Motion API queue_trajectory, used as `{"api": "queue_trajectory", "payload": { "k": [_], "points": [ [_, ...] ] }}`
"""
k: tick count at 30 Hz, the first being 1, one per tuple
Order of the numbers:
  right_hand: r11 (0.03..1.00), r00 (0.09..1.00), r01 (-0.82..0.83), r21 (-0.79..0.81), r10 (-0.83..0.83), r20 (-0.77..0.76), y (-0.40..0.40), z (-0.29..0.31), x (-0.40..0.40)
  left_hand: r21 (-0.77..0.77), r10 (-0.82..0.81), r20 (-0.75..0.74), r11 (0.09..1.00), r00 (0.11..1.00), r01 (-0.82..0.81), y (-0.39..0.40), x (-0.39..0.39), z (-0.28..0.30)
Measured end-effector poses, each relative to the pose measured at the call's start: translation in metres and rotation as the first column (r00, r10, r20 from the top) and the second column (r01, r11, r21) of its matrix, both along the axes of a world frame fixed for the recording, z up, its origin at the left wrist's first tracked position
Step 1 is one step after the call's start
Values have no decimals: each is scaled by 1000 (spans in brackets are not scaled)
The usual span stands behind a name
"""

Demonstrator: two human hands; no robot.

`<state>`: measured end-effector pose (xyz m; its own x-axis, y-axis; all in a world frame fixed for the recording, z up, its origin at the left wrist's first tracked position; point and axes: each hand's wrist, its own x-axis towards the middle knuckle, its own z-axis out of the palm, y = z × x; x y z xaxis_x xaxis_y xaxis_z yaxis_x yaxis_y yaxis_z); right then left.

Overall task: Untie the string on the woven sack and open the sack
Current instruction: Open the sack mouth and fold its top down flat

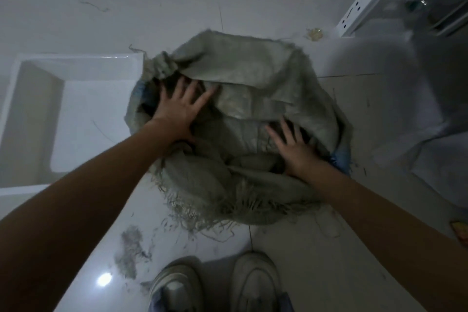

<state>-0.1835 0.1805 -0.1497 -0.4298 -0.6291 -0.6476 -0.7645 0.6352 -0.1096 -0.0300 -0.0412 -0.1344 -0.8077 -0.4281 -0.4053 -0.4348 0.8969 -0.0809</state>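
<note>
Currently: woven sack (243, 114) sits on the floor (76, 20) at frame centre, just above the person's shoes (215, 284). Mouth looks slack, cloth folded over itself; frayed edge toward bottom. A bunched neck shows at sack's upper left; no string can be made out, so can't tell if still tied there. Left hand (181, 106) lies flat w/ fingers spread wide on the upper-left folds; right hand (295, 145) likewise spread, pressing lower-right folds. Neither grips anything. Step judged: opening phase, spreading the mouth. Next move needs fingers hooked under the rim on both sides, pulled apart. White tray (38, 119) at left, touching or just beside sack.
</note>
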Motion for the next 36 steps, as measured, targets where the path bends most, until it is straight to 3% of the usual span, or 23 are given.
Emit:
{"api": "queue_trajectory", "payload": {
  "k": [1, 2, 4, 5, 6, 8, 10, 12, 13, 15, 16, 19, 21, 23, 24, 26, 28, 30, 33, 36],
  "points": [
    [978, 975, 193, -79, -182, 129, 4, 2, -5, 31, 79, 31, 996, 996, -80, -11, 4, -2],
    [880, 876, 443, -170, -383, 294, 8, 5, -8, 41, 131, 73, 990, 989, -134, -21, 7, -2],
    [742, 784, 598, -304, -462, 414, 15, 6, -14, 13, 113, 137, 993, 984, -116, -33, 12, -1],
    [832, 859, 477, -285, -372, 351, 20, 9, -18, 8, 79, 151, 997, 985, -81, -34, 12, -1],
    [859, 875, 432, -274, -327, 357, 23, 12, -21, 6, 50, 158, 999, 986, -51, -31, 11, 0],
    [984, 987, 57, -168, -30, 157, 26, 18, -23, -9, 35, 117, 999, 993, -34, -18, 3, 10],
    [948, 966, -260, -182, 256, -46, 21, 25, -14, -79, -2, -81, 997, 997, -4, -2, -2, 18],
    [840, 952, -306, -449, 259, -165, 5, 42, 3, -287, -183, -337, 954, 924, 85, 9, -6, 24],
    [733, 935, -349, -584, 233, -266, -5, 50, 10, -390, -252, -410, 917, 876, 81, 13, -8, 28],
    [554, 821, -536, -636, 166, -547, -29, 59, 19, -472, -271, -498, 882, 824, 5, 8, -15, 33],
    [580, 777, -562, -590, 124, -618, -43, 63, 20, -422, -201, -507, 906, 838, -39, 4, -19, 35],
    [851, 760, -401, -339, 103, -641, -80, 71, 13, -208, 37, -317, 972, 948, -107, -13, -31, 35],
    [939, 817, -269, -215, 104, -567, -96, 65, 0, -125, 102, -224, 983, 969, -133, -26, -34, 27],
    [964, 846, -229, -138, 127, -518, -101, 54, -12, -35, 161, -125, 985, 979, -167, -36, -34, 20],
    [958, 843, -250, -138, 145, -518, -100, 50, -17, 1, 173, -103, 985, 979, -174, -40, -34, 17],
    [914, 860, -273, -300, 92, -501, -96, 43, -25, 100, 226, -191, 973, 955, -210, -45, -31, 13],
    [873, 980, -39, -485, -60, -187, -90, 47, -33, 310, 360, -328, 915, 874, -260, -48, -27, 13],
    [853, 976, 192, -485, -114, 186, -87, 55, -46, 522, 488, -341, 809, 804, -270, -50, -23, 17],
    [817, 921, 291, -498, -100, 376, -82, 63, -68, 725, 658, -323, 634, 681, -269, -54, -21, 24],
    [826, 819, 435, -357, -199, 538, -78, 61, -83, 787, 757, -294, 538, 583, -302, -54, -25, 25]
  ]
}}
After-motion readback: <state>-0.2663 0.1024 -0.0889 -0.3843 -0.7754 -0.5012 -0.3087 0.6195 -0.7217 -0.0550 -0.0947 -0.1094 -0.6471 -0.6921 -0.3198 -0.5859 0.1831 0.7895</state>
